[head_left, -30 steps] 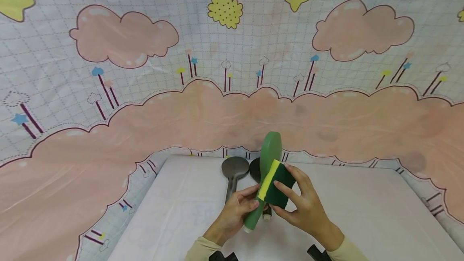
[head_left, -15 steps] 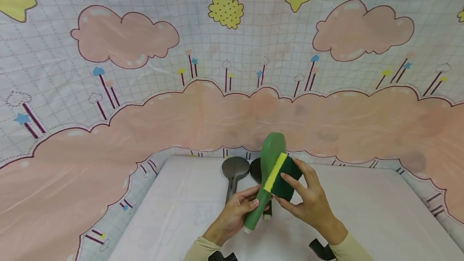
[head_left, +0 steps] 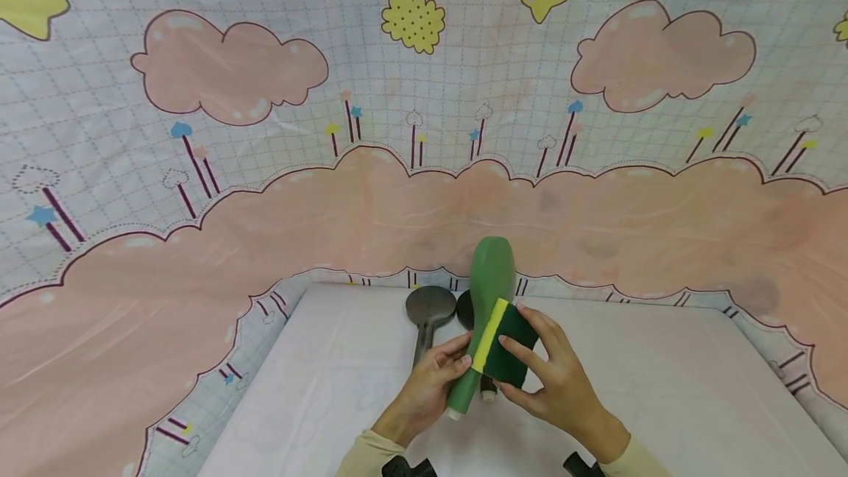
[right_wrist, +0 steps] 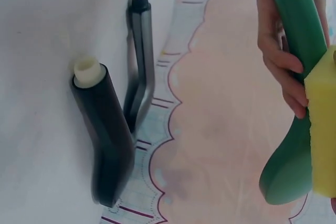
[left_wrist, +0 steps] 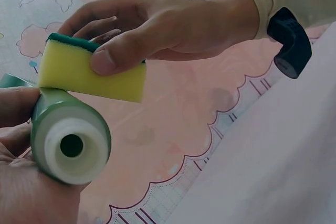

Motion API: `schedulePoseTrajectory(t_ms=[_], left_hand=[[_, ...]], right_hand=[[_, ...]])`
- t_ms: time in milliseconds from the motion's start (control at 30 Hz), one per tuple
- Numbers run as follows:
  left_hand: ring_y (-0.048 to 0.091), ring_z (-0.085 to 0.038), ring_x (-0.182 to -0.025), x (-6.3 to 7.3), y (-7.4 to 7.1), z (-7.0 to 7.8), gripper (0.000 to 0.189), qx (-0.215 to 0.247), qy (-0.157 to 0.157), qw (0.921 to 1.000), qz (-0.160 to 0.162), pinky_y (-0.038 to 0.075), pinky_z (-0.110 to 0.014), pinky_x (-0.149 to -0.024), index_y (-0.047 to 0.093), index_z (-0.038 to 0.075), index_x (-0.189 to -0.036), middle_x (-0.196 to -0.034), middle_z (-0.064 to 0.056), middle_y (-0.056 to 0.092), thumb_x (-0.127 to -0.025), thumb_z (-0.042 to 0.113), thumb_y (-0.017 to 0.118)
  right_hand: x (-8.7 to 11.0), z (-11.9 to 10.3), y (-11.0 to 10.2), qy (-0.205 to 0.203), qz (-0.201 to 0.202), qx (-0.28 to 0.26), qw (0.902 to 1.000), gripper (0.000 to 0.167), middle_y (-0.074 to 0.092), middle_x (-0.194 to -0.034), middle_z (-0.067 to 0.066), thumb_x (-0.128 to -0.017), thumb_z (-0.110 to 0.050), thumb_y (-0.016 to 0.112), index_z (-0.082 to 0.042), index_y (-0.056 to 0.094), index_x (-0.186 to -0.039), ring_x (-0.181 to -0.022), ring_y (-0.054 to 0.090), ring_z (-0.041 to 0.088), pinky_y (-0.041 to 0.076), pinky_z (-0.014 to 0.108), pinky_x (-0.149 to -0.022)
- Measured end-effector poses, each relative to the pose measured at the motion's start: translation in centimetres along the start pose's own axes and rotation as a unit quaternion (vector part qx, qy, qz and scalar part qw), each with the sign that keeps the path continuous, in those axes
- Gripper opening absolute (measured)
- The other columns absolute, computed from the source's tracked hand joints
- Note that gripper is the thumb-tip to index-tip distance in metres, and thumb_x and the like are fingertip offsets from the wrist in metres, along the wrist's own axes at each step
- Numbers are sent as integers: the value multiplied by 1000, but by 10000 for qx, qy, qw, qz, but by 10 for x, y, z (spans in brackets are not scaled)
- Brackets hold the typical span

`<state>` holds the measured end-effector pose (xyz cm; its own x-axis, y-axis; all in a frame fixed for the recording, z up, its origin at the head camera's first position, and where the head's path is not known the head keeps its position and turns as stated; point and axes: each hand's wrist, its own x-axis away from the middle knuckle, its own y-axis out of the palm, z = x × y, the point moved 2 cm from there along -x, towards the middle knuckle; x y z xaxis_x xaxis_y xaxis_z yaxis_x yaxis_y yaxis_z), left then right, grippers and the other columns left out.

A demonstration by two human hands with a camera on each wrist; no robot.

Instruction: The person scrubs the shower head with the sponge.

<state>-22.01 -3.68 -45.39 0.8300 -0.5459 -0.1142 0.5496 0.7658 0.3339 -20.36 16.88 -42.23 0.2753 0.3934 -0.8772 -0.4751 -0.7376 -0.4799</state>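
Observation:
A green handheld shower head [head_left: 492,267] is raised in front of me, its head end up and its handle slanting down to a pale, hollow connector [left_wrist: 79,150]. My left hand [head_left: 427,389] grips that handle, thumb across it. On the other side, my right hand [head_left: 571,392] pinches a sponge [head_left: 511,348] by its edges, the thumb on its yellow foam in the left wrist view. The yellow side lies against the shower head where handle and head meet, and its dark green scouring side faces right. Part of the handle is hidden behind the sponge.
On the white tabletop [head_left: 298,389], a grey shower head [head_left: 430,306] lies toward the back. Beside it is a black shower head [right_wrist: 107,129], mostly hidden behind the green one in the head view. A patterned cloth [head_left: 596,227] hangs beyond the table.
My right hand moved the sponge up and right along the shower head, then back down and left. The green shower head has turned a little, showing more of its side.

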Motion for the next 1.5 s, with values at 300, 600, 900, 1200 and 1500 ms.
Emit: schedulePoseTrajectory(t_ms=[300, 600, 900, 1200, 1500], left_hand=[[52, -10, -128, -3, 1, 2, 56, 110, 144, 9998, -45, 47, -24, -102, 24, -3, -153, -155, -24, 33, -103, 9, 46], [54, -11, -126, -6, 2, 4, 55, 242, 225, 9994, 86, 46, -26, -104, 25, -1, -153, -146, -11, 49, -104, 10, 44], [62, -11, -113, -4, 3, 2, 58, 405, 440, 9981, -165, 54, -27, -93, 27, -3, -152, -129, 2, 61, -101, 12, 51], [64, -12, -112, -4, -1, -2, 63, 673, 366, 9962, -418, 54, -27, -94, 32, -2, -150, -127, -1, 62, -95, 10, 61], [61, -16, -120, -3, -3, 1, 65, 639, 426, 9966, -307, 52, -29, -98, 35, -7, -147, -134, -4, 61, -91, 4, 66]], right_hand=[[7, -13, 3, -133, -210, -101, 9996, 51, 50, -139, 28, -88, -52, 66, -14, 68, -122, -131, 44, 35, 23, 21, -120], [16, -24, 8, -152, -265, -249, 9992, 50, 51, -138, 28, -89, -51, 66, -14, 68, -122, -133, 43, 33, 23, 22, -120], [19, -28, 11, -288, -68, -403, 9988, 49, 51, -135, 31, -90, -49, 66, -11, 68, -120, -132, 44, 33, 25, 22, -119], [17, -27, 9, -514, -22, -369, 9980, 47, 53, -133, 32, -90, -48, 64, -10, 69, -117, -127, 46, 35, 26, 24, -119], [16, -18, 6, -378, -41, -185, 9991, 47, 53, -134, 31, -90, -49, 64, -12, 70, -118, -127, 46, 35, 25, 24, -120]])
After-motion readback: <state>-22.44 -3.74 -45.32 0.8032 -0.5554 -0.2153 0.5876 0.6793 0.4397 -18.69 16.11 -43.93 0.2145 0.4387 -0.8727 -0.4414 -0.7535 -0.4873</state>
